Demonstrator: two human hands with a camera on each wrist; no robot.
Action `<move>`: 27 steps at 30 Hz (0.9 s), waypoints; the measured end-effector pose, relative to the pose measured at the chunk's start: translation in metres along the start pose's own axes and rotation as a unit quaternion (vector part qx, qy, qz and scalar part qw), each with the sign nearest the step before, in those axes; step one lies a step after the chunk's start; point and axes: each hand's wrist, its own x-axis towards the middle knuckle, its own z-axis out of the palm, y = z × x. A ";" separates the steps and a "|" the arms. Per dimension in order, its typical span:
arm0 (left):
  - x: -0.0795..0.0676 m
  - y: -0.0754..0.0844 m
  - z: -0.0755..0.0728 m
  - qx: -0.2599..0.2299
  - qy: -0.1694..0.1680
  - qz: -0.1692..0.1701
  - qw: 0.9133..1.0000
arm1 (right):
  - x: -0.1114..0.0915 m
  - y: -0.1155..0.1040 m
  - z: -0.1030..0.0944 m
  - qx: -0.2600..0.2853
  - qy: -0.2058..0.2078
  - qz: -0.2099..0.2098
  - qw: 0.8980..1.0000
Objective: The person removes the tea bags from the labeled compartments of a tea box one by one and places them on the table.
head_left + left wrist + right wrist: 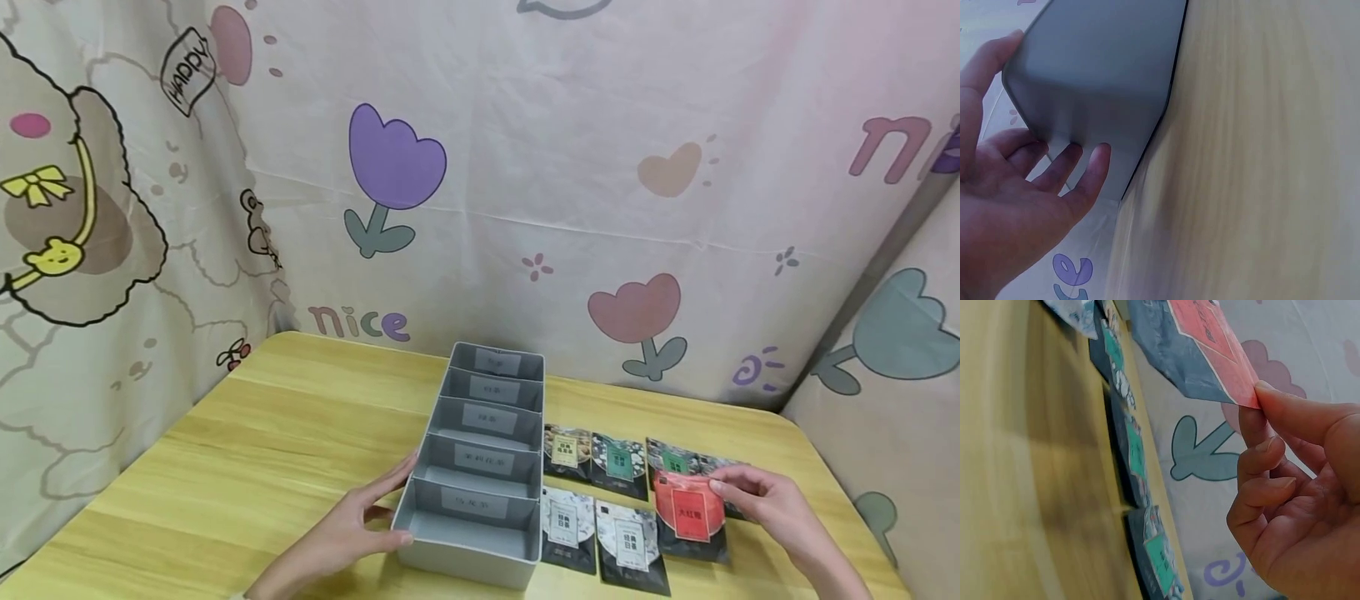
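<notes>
My right hand (772, 504) pinches a red and black tea packet (690, 517) by its upper right corner, thumb in front. In the right wrist view, the packet (1210, 353) is lifted off the table and the other fingers are curled below it. My left hand (348, 529) holds the near left corner of a long grey divided box (468, 567). The thumb is at the front corner and the fingers lie against the side wall (1104, 112). Each visible compartment bears a white label, and no packets show inside.
Right of the box lie two white-and-black packets (567, 529), a yellow-labelled packet (567, 452) and several green-labelled ones (618, 467), some partly hidden behind the red packet. The wooden table (300, 417) meets a printed cloth (487, 208) at the back.
</notes>
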 end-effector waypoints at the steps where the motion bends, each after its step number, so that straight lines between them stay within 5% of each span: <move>1: 0.000 0.000 0.000 0.000 0.000 0.001 1.000 | -0.001 0.001 0.000 0.003 -0.001 0.003 1.000; 16: 0.001 0.006 -0.001 -0.014 -0.005 0.016 1.000 | -0.003 0.024 -0.006 -0.020 -0.019 0.023 0.999; 27: 0.000 0.002 -0.001 -0.010 -0.006 -0.011 1.000 | 0.000 0.031 -0.001 -0.045 -0.018 0.024 0.999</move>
